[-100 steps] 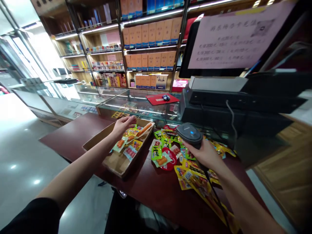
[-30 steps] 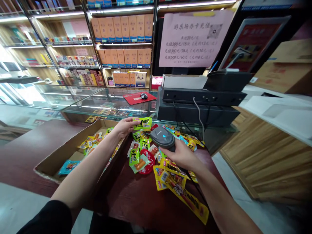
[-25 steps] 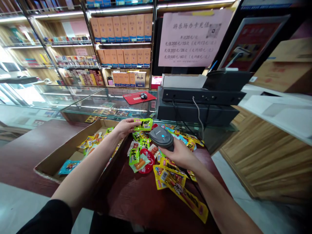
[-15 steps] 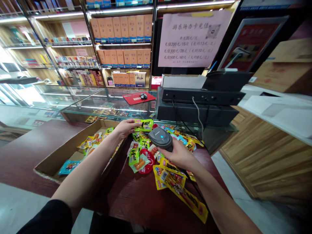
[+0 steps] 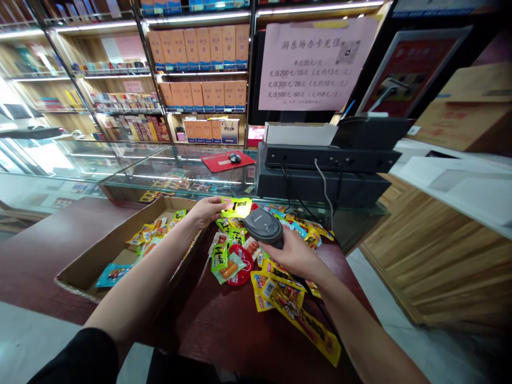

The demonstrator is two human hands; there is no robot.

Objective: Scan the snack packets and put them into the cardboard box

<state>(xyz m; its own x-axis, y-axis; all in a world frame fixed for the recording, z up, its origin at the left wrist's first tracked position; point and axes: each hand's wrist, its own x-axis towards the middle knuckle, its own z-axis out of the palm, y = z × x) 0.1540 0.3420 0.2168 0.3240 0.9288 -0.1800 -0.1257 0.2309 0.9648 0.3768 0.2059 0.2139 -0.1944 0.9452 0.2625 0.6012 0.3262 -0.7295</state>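
Observation:
My left hand (image 5: 208, 209) pinches a small green snack packet (image 5: 239, 207) by its left end, above the heap. A dark grey barcode scanner (image 5: 263, 226) is gripped in my right hand (image 5: 295, 252), its head close to the packet, which is brightly lit. Below them on the dark red table lie green snack packets (image 5: 220, 256), a sausage packet (image 5: 229, 268) and a round red item (image 5: 242, 272) partly covered by packets. Long yellow snack packets (image 5: 306, 320) lie nearer me, under and beside my right wrist. My right fingers are partly hidden by the scanner.
An open cardboard box (image 5: 76, 271) with loose packets stands at left, partly behind my left forearm. Behind the table are a glass display counter (image 5: 180, 165), a red mouse pad (image 5: 212, 162) and a black cash drawer (image 5: 320, 188) with hanging cables. A wooden cabinet (image 5: 420, 250) is at right.
The packet in my left hand is now brightly lit, and the small blue light on top of the scanner no longer shows. Both hands have hardly moved.

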